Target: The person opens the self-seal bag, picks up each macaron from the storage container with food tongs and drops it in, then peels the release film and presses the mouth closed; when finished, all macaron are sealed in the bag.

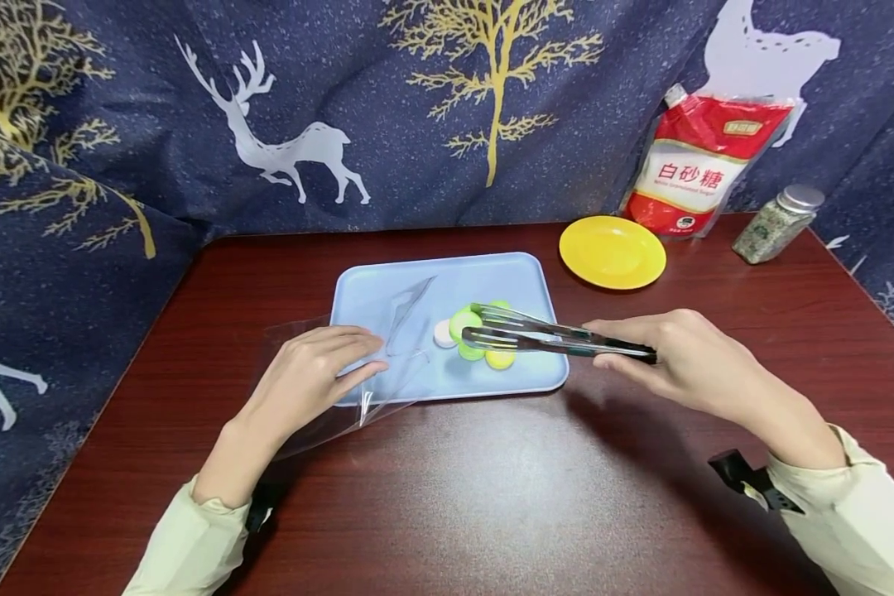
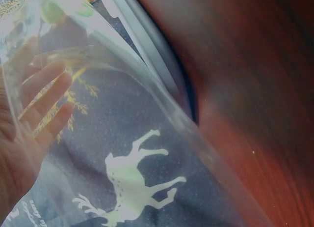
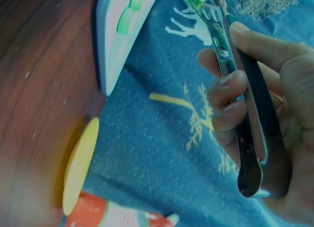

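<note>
My left hand holds a clear plastic bag over the left part of a light blue tray. In the left wrist view, the film partly covers the fingers. Metal tongs with dark handles are gripped in my right hand, and their tips reach over the tray. A green macaron sits between the tips. Around it on the tray are a white macaron, a yellow macaron and more green ones, partly hidden by the tongs.
A yellow plate lies behind the tray to the right. Near the back edge stand a red and white sugar pouch and a glass jar with a metal lid. A dark blue patterned cloth hangs behind the brown table.
</note>
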`<control>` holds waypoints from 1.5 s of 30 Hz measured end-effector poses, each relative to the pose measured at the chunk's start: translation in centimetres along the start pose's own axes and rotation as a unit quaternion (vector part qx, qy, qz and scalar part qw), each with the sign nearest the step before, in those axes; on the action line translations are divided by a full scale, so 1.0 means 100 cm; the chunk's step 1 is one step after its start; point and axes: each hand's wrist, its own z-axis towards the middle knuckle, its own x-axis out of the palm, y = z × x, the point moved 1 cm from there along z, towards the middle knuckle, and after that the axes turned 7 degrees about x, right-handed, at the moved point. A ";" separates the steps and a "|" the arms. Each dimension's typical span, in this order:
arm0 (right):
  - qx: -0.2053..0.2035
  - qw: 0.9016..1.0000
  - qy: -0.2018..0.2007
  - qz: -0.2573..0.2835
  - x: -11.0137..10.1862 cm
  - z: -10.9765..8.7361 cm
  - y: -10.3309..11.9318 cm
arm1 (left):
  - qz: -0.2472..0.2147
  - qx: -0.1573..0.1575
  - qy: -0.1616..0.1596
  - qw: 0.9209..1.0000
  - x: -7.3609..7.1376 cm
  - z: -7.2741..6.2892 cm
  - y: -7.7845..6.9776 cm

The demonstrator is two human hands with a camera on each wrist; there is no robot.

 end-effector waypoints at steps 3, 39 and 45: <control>-0.002 1.000 0.017 0.003 0.005 0.006 0.003 | -0.001 0.004 0.000 1.000 0.002 0.001 -0.001; -0.012 0.991 0.131 -0.035 0.053 0.050 0.055 | -0.009 0.026 0.005 1.000 0.002 0.006 -0.014; -0.019 0.992 0.125 -0.018 0.058 0.052 0.058 | -0.019 0.031 0.001 0.999 0.002 0.006 -0.016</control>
